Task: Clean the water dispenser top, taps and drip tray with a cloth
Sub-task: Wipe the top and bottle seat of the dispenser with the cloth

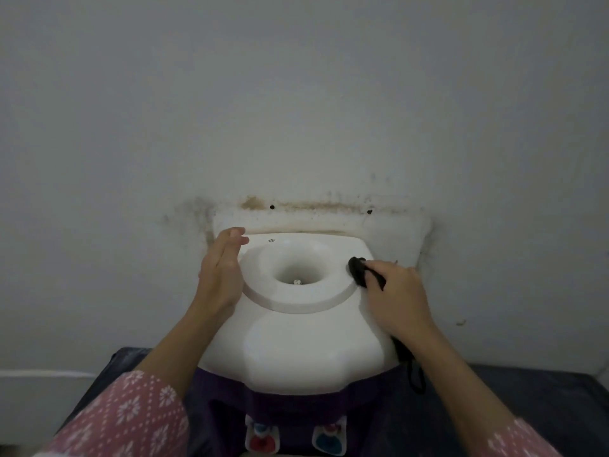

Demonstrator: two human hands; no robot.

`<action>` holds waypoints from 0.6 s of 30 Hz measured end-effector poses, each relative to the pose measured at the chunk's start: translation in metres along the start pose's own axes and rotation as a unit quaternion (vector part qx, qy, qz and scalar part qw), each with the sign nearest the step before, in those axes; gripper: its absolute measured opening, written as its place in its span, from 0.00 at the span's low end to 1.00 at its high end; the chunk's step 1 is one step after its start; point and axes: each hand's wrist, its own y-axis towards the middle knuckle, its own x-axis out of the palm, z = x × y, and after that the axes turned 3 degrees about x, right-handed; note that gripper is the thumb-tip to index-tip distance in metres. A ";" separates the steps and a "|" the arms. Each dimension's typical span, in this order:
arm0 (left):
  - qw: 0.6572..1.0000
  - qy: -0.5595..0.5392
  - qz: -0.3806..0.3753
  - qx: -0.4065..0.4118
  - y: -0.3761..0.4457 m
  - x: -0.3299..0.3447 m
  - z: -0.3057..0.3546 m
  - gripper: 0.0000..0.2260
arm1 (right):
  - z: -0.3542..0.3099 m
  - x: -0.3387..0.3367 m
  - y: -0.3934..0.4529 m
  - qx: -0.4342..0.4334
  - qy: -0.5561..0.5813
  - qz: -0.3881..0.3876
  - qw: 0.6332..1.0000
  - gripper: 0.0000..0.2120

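Right hand (393,296): grips a black cloth (359,271), pressed to the dispenser top (296,344) beside its bottle well (298,273).
Left hand (220,268): fingers straight, resting on the top's left edge, perhaps only touching.
Taps (262,438): below, blurred.

The white dispenser top (296,344) stands close against the stained wall (296,127), leaving only a thin gap behind it. The left hand (219,275) blocks the top's left edge; the right hand (395,295) with the black cloth (359,270) covers the right edge. Between them the recessed bottle well (298,272) and the front of the top lie open.
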 end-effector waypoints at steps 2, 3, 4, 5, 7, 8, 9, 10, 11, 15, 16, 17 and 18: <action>1.000 -0.021 0.006 -0.009 0.001 0.001 -0.002 0.20 | -0.006 -0.004 -0.028 -0.040 -0.019 0.031 0.999 0.13; 0.999 -0.032 0.007 -0.009 0.001 0.000 -0.002 0.19 | -0.011 -0.005 -0.042 -0.072 -0.027 0.042 0.996 0.13; 0.999 -0.045 0.007 -0.008 0.002 0.001 -0.004 0.16 | -0.014 -0.007 -0.053 -0.101 -0.032 0.036 0.994 0.12; 0.998 -0.059 0.010 -0.007 0.000 -0.001 -0.004 0.14 | -0.017 -0.011 -0.062 -0.131 -0.030 0.016 0.991 0.12; 0.996 -0.084 0.010 -0.011 0.002 -0.001 -0.005 0.13 | -0.016 -0.019 -0.063 -0.156 0.004 -0.035 0.987 0.12; 0.995 -0.094 0.019 -0.019 0.002 -0.004 -0.003 0.13 | -0.017 -0.024 -0.060 -0.143 0.050 -0.061 0.987 0.12; 0.993 -0.109 0.028 -0.031 0.001 -0.005 -0.002 0.13 | -0.018 -0.029 -0.056 -0.109 0.104 -0.064 0.986 0.12; 0.989 -0.133 0.040 -0.046 0.001 -0.010 0.000 0.14 | -0.020 -0.031 -0.051 -0.067 0.147 -0.042 0.986 0.12; 0.983 -0.167 0.051 -0.063 0.000 -0.014 0.001 0.14 | -0.021 -0.030 -0.047 -0.029 0.159 -0.008 0.987 0.12; 0.956 -0.261 0.071 -0.111 0.001 -0.032 0.003 0.17 | -0.033 -0.004 -0.048 -0.028 -0.033 0.045 0.998 0.14; 0.958 -0.254 0.070 -0.110 0.001 -0.037 0.002 0.18 | -0.038 0.003 -0.053 -0.048 -0.062 0.041 0.996 0.15; 0.960 -0.250 0.070 -0.108 0.001 -0.039 0.001 0.19 | -0.043 0.008 -0.060 -0.083 -0.077 0.039 0.993 0.16; 0.959 -0.252 0.075 -0.108 0.002 -0.042 0.000 0.20 | -0.050 0.012 -0.067 -0.125 -0.079 0.032 0.988 0.17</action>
